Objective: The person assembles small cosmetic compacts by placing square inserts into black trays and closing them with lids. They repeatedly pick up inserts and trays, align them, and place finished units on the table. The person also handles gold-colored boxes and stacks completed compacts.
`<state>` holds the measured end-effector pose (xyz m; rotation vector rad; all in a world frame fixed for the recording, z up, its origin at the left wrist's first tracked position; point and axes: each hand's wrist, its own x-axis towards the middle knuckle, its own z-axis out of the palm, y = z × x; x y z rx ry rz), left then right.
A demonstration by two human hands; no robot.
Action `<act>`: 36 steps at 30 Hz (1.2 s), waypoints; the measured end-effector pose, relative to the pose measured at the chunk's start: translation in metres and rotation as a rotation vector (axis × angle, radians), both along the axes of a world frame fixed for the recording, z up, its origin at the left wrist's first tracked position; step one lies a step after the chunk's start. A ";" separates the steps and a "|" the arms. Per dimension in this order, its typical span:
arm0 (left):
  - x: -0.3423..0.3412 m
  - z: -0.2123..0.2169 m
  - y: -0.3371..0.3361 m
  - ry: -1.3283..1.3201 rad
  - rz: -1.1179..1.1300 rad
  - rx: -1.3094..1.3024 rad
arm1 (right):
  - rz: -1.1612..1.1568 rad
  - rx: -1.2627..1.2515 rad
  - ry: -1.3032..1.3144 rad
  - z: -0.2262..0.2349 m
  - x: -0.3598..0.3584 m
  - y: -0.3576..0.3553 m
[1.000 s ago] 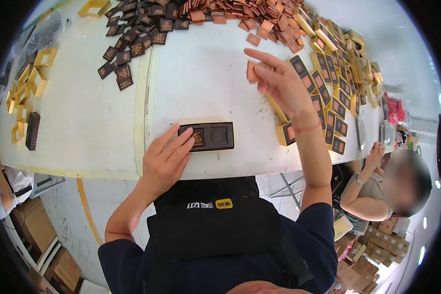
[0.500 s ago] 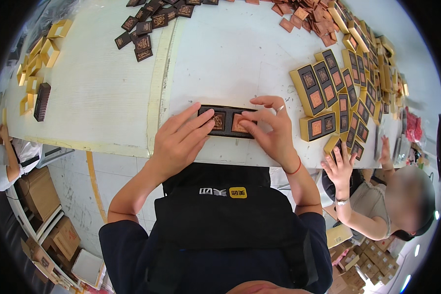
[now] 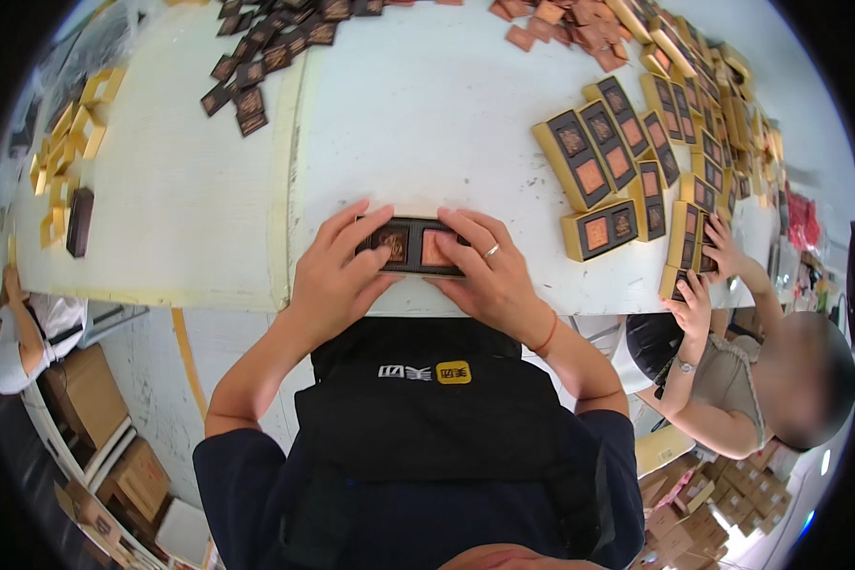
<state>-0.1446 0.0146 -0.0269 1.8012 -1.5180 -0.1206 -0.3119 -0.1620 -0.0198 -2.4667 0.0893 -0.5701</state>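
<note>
Near the table's front edge, a narrow black tray [image 3: 414, 247] with two square recesses lies between my hands. A dark brown printed square [image 3: 391, 245] sits in its left recess, and an orange-brown square [image 3: 435, 249] in the right one. My left hand [image 3: 332, 271] closes round the left end, one fingertip on the dark square. At the other end my right hand [image 3: 497, 280] grips the tray, a fingertip pressing by the orange-brown square. Fingers cover both tray ends.
Filled gold boxes [image 3: 594, 233] cluster at the right, where a co-worker's hands [image 3: 698, 304] touch some. Dark squares [image 3: 275, 43] and orange-brown squares [image 3: 598, 33] are heaped at the far side. Gold sleeves [image 3: 90, 128] and a stack of dark trays [image 3: 81, 223] stand at left.
My right hand has gone from pinching at the orange-brown square to gripping the tray's right end. The co-worker's hands have moved onto the boxes. The whole view has shifted slightly.
</note>
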 end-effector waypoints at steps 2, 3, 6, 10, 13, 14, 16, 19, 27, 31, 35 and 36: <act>-0.002 0.007 0.000 0.080 -0.072 0.018 | -0.067 -0.035 -0.007 0.002 -0.009 0.002; 0.000 0.010 0.001 0.116 -0.099 0.030 | -0.120 -0.065 0.002 0.005 -0.017 0.006; 0.024 0.010 0.011 0.044 0.053 0.021 | -0.397 -0.046 -0.017 -0.009 -0.061 0.012; 0.051 0.028 -0.006 0.130 0.052 0.115 | -0.698 -0.136 -0.010 -0.019 -0.125 0.009; 0.057 0.043 -0.086 -0.044 -0.288 0.210 | -0.847 -0.128 -0.031 -0.012 -0.136 0.003; 0.056 0.046 -0.120 -0.114 -0.387 0.222 | -0.884 -0.160 -0.008 -0.006 -0.138 0.000; 0.052 0.043 -0.191 -0.145 -0.500 0.227 | -0.951 -0.194 0.026 0.005 -0.138 -0.007; 0.047 0.011 -0.249 -0.126 -0.615 0.231 | -1.086 -0.172 0.011 -0.003 -0.138 -0.023; -0.020 -0.007 -0.278 -0.061 -0.619 0.094 | -1.350 -0.232 -0.092 -0.016 -0.197 -0.072; -0.051 -0.009 -0.280 -0.102 -0.564 0.078 | -1.217 0.034 -0.207 -0.013 -0.222 -0.079; -0.088 -0.011 -0.285 -0.090 -0.473 0.042 | -1.179 0.013 -0.126 -0.009 -0.210 -0.059; -0.096 -0.014 -0.288 -0.095 -0.460 0.002 | -1.191 -0.008 -0.083 -0.003 -0.203 -0.057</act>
